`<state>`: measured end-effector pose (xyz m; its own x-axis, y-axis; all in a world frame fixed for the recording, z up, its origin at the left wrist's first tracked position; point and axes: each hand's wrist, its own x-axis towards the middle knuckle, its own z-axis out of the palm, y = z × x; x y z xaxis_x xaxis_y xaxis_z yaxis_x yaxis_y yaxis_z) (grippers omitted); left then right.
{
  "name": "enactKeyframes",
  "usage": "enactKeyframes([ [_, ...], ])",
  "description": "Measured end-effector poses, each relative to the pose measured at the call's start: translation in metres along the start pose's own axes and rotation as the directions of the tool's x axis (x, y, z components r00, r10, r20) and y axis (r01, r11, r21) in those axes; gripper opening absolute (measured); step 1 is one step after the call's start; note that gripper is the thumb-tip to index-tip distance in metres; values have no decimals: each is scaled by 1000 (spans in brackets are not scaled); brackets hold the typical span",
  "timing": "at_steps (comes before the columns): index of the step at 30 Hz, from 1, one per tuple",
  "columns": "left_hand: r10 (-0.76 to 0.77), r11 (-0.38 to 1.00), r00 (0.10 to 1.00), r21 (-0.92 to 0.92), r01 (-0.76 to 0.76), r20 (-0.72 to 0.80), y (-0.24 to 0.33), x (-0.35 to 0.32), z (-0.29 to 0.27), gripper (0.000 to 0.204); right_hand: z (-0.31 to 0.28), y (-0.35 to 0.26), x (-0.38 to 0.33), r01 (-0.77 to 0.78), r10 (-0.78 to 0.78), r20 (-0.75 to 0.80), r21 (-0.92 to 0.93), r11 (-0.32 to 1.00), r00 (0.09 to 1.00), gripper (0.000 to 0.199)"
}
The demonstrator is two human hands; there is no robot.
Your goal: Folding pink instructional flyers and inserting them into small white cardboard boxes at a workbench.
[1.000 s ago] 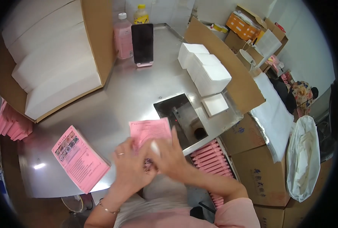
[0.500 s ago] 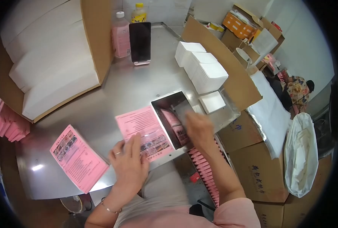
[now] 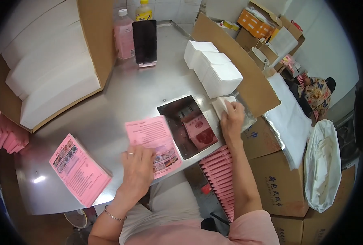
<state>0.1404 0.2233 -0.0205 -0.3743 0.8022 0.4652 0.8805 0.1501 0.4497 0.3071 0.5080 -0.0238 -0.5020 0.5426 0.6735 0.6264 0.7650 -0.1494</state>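
My left hand [image 3: 137, 168] lies flat on a pink printed leaflet [image 3: 153, 143] at the front edge of the steel table [image 3: 120, 98]. My right hand [image 3: 231, 119] reaches right and rests on a small white packet [image 3: 221, 105] beside a square opening [image 3: 189, 124] in the table; its fingers curl over the packet. A pink folded packet [image 3: 199, 130] lies inside the opening. A stack of pink leaflets [image 3: 80, 169] sits to the left.
White boxes [image 3: 214, 69] stand at the back right against a cardboard wall [image 3: 238, 65]. A dark phone [image 3: 144, 41] and a pink bottle [image 3: 124, 34] stand at the back. Pink packets [image 3: 222, 175] fill a box below the table. Another person [image 3: 318, 94] sits far right.
Both hands were together on the pink sheet; the pink packet has dropped into the opening, and my right hand has moved right to the white packet. The leaflet lies flat under my left hand.
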Motion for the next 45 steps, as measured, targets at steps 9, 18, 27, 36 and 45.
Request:
enactKeyframes([
  [9, 20, 1000, 990, -3, -20, 140, -7, -5, -26, 85, -39, -156, -76, 613, -711, -46, 548, 569, 701, 33],
  [18, -97, 961, 995, 258, 101, -26, 3, -5, -19, 69, -26, -150, -39, 398, -529, 35, 618, 678, 848, 22],
  [27, -135, 928, 990, 344, 142, -46, -2, -2, -11, 60, -12, -48, -24, 23, -20, 123, -23, 999, 992, 22],
  [36, -138, 917, 990, 381, 121, 18, 7, -2, -21, 52, -70, -21, 65, -213, 346, -366, 357, 909, 864, 21],
  [45, -131, 952, 990, 273, 140, -53, 9, 0, -13, 50, -9, -17, 115, 167, -159, 59, -168, 972, 986, 21],
])
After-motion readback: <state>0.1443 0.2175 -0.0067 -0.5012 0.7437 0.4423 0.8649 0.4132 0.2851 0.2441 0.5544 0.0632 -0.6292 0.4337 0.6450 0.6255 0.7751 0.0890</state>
